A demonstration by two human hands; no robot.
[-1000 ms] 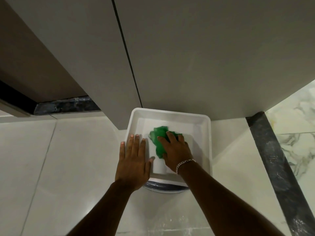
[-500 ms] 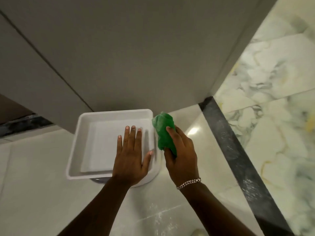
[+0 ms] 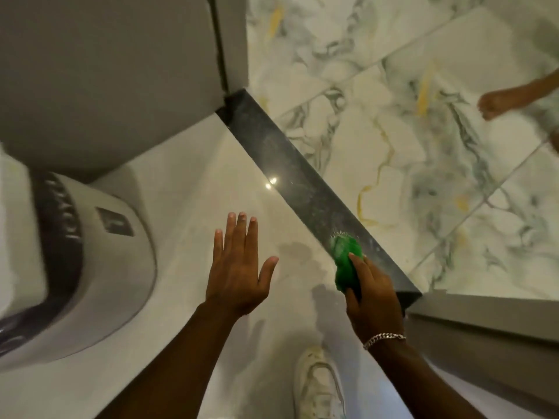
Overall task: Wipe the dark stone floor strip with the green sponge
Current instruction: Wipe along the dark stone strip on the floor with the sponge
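On the floor, the largest thing is the pale glossy tile [image 3: 187, 164] under both arms, met on its far side by marble-patterned tile [image 3: 408, 152] with grey-green and yellow veins. Grey panels [image 3: 106, 71] fill the upper left, and another grey panel [image 3: 484, 343] cuts in at the lower right, covering the near end of the dark stone floor strip [image 3: 290, 164]. The strip runs diagonally between the two kinds of tile, from the panel corner at the top down toward the right; it is dark grey, polished, flecked with pale dusty marks, and catches two small light glints near its left edge. At the left edge a white rounded container [image 3: 99, 267] with a dark band is blurred and cut off, so its lettering is hard to read. A white shoe [image 3: 317, 385] shows at the bottom, partly out of frame. A blurred bare foot of another person [image 3: 511, 101] enters at the upper right.

The left hand [image 3: 239, 267] hovers flat above the pale tile, fingers spread wide and holding nothing. The right hand [image 3: 372, 297], with a silver chain bracelet [image 3: 384, 338] at the wrist, has its fingers closed around the green sponge [image 3: 346, 261]. The sponge is bright green and crumpled, its front end on the strip's left edge, with small droplets around it; its rear is hidden by the fingers.
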